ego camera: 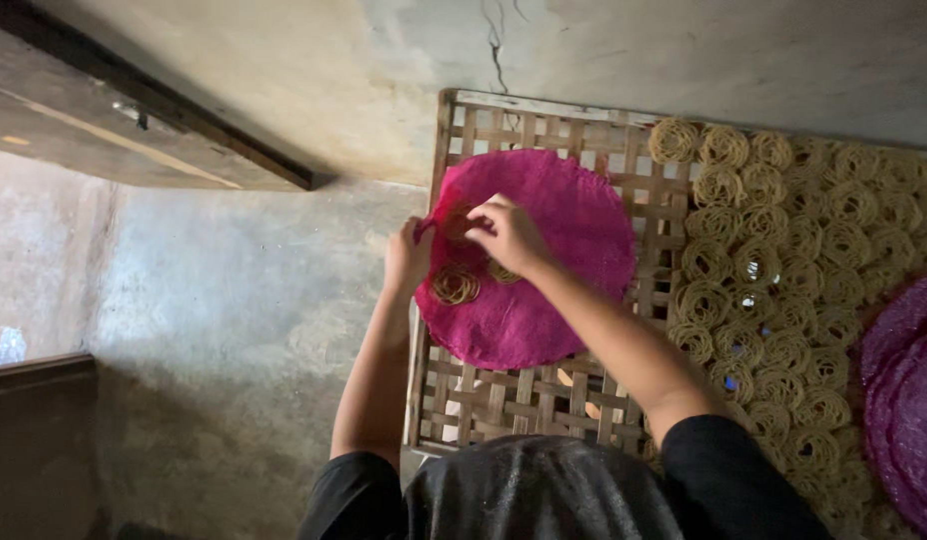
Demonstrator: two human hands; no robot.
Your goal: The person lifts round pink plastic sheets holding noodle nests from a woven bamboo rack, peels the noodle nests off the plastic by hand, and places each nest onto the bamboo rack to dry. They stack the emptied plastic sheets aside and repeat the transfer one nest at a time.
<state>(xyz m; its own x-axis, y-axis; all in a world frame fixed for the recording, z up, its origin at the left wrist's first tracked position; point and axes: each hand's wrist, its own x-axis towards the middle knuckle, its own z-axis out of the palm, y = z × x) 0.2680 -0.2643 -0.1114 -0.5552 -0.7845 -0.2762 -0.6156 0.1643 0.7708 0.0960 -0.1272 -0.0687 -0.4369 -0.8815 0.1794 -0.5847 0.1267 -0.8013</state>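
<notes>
While the right hand (504,232) pinches a pale coiled noodle nest at the round magenta woven mat's (564,260) left edge, the left hand (408,255) grips that rim, apparently steadying it. Another coiled nest (455,285) lies on the mat just below both hands. The mat rests on a woven bamboo lattice tray (544,395); rows of drying noodle coils (784,300) fill its right side.

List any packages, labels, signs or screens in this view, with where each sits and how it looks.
None in view. Only unmarked things show:
Pink round mat: on the woven bamboo tray, under both hands.
Noodle coils: pale yellow spirals, right of the mat.
Left hand: at the mat's left edge.
Right hand: over a coil on the mat.
</notes>
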